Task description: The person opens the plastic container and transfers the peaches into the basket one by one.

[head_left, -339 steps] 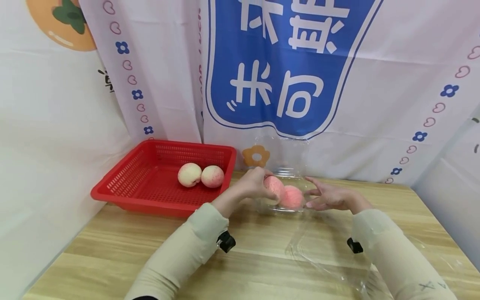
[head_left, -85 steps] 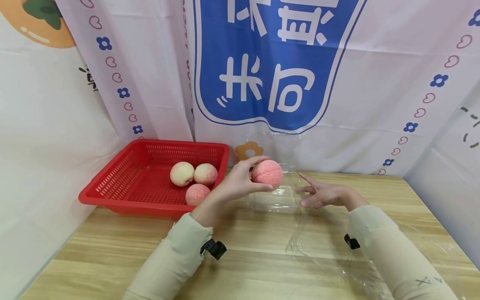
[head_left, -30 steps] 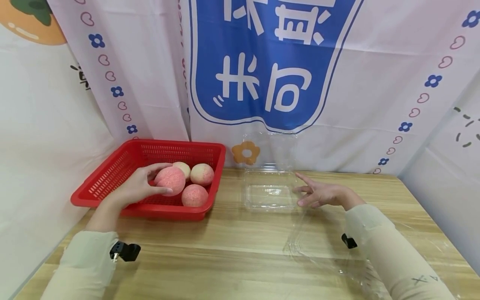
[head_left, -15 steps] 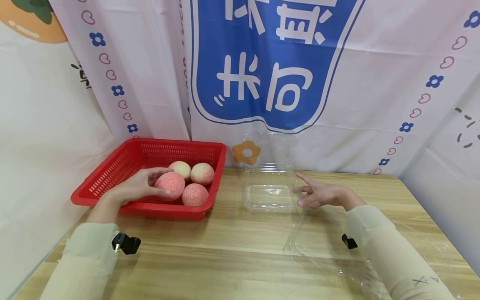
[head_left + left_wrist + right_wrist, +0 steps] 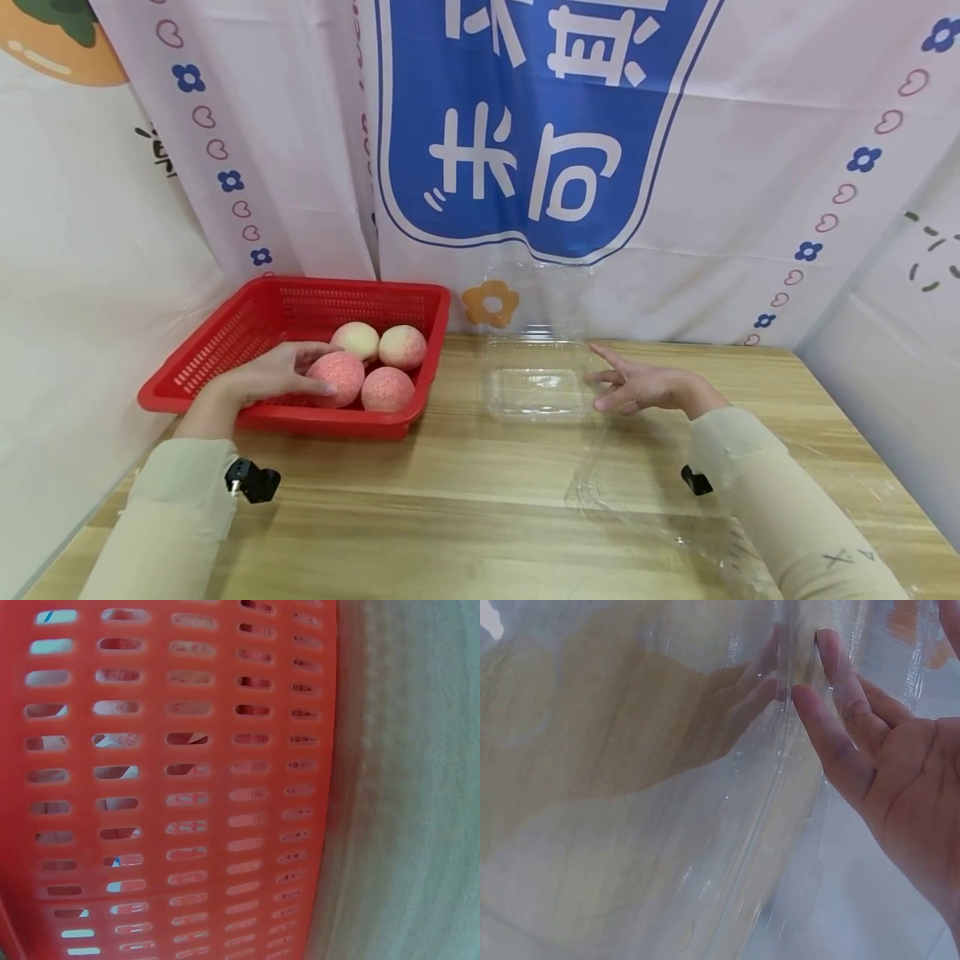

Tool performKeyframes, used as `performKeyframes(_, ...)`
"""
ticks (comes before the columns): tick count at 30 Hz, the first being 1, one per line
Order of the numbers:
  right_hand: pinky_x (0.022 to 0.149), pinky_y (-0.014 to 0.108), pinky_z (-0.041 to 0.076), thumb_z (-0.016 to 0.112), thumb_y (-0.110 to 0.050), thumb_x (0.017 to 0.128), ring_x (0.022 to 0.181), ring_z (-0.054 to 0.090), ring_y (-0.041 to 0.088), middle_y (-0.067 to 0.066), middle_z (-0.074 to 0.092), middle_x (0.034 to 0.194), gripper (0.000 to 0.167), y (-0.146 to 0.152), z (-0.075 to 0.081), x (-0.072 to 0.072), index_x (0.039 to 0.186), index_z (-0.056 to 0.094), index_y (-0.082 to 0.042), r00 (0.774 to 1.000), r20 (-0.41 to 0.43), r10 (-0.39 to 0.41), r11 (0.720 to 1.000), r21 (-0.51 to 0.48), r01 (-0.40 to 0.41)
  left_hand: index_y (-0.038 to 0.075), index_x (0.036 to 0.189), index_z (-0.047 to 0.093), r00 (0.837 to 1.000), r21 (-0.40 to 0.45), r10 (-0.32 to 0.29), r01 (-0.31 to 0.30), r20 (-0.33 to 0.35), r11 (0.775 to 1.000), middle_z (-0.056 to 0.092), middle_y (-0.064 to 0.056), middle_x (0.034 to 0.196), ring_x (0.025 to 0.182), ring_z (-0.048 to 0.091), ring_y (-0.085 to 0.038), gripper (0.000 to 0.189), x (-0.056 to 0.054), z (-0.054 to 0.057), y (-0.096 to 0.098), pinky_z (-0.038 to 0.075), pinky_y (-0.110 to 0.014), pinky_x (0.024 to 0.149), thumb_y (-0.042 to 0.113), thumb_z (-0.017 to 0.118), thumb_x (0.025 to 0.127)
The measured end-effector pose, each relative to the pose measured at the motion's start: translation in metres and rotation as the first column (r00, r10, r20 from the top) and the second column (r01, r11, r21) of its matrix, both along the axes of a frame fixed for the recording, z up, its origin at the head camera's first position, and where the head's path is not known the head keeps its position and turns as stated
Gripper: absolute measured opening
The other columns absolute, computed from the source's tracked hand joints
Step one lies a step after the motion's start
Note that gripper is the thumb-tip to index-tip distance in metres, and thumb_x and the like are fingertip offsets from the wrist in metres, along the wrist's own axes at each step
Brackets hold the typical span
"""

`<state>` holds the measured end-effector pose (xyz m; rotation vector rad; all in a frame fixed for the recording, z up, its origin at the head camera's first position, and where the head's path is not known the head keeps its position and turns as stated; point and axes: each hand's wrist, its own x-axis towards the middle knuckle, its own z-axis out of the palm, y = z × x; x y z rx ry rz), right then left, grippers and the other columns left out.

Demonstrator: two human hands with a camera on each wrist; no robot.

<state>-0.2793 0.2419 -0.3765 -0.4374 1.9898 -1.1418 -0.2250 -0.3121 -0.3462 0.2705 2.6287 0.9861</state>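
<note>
In the head view my left hand [image 5: 273,372] reaches over the near left side of a red plastic basket [image 5: 390,427]. Its fingers and thumb curve round a pink peach [image 5: 337,380], low among the other fruit. Beside that sit another pink peach [image 5: 387,390] and two pale peaches, one left [image 5: 356,341] and one right [image 5: 402,347]. The basket's slotted wall [image 5: 157,817] hides the left hand in the left wrist view. My right hand [image 5: 648,387], fingers spread and mostly straight, has its fingertips at the right edge of a clear, lidded plastic box [image 5: 538,410], which holds nothing.
More clear plastic packaging [image 5: 637,521] lies on the wooden table [image 5: 450,517] near the right forearm. The box's raised lid leans toward the printed cloth [image 5: 697,283] at the back. Cloth walls also close off the left and right sides.
Earlier, the left hand carried the pink peach from the clear box to the basket; over the last second, it has lowered slightly among the fruit. The right hand has stayed at the box.
</note>
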Motion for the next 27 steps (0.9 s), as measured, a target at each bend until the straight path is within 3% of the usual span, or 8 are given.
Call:
performKeyframes(9, 0.115, 0.064, 0.03, 0.071, -0.021, 0.092, 0.149, 0.019, 0.046, 0.021, 0.008, 0.166, 0.113, -0.0002, -0.001, -0.0013, 0.156, -0.023, -0.029, 1.0, -0.001, 0.001, 1.0, 0.001, -0.001, 0.017, 0.152, 0.038, 0.998, -0.005, 0.006, -0.006, 0.07, 1.0, 0.05, -0.014, 0.145, 0.124, 0.05, -0.031, 0.091, -0.0007, -0.0022, 0.0006, 0.053, -0.051, 0.097, 0.048, 0.08, 0.078)
performKeyframes(17, 0.115, 0.064, 0.03, 0.071, -0.021, 0.092, 0.149, 0.018, 0.046, 0.021, 0.009, 0.166, 0.114, 0.0006, 0.0004, -0.0029, 0.156, -0.023, -0.028, 1.0, -0.006, -0.003, 1.0, 0.001, 0.003, 0.015, 0.147, 0.047, 0.998, -0.026, -0.035, 0.037, 0.06, 0.999, 0.055, -0.014, 0.14, 0.119, 0.052, -0.028, 0.078, -0.0059, -0.0027, 0.0022, 0.054, -0.044, 0.093, 0.042, 0.079, 0.08)
performKeyframes(24, 0.114, 0.062, 0.033, 0.069, -0.019, 0.094, 0.146, 0.029, 0.046, 0.025, 0.013, 0.164, 0.11, 0.0003, 0.0016, -0.0038, 0.157, -0.02, -0.022, 1.0, -0.029, -0.012, 1.0, -0.001, 0.012, 0.017, 0.15, 0.043, 0.994, -0.011, -0.007, 0.008, 0.105, 1.0, 0.052, -0.014, 0.142, 0.122, 0.051, -0.03, 0.084, -0.005, -0.0011, 0.0045, 0.054, -0.045, 0.094, 0.046, 0.079, 0.079)
performKeyframes(27, 0.113, 0.062, 0.034, 0.064, -0.017, 0.097, 0.142, 0.035, 0.047, 0.028, 0.018, 0.162, 0.099, 0.001, 0.0084, -0.0024, 0.159, -0.013, -0.015, 0.996, -0.092, -0.017, 1.0, 0.009, 0.018, 0.013, 0.149, 0.043, 0.996, -0.042, 0.004, 0.0, 0.092, 0.999, 0.051, -0.017, 0.142, 0.122, 0.05, -0.032, 0.079, -0.0038, 0.0017, 0.0043, 0.054, -0.048, 0.095, 0.045, 0.075, 0.084)
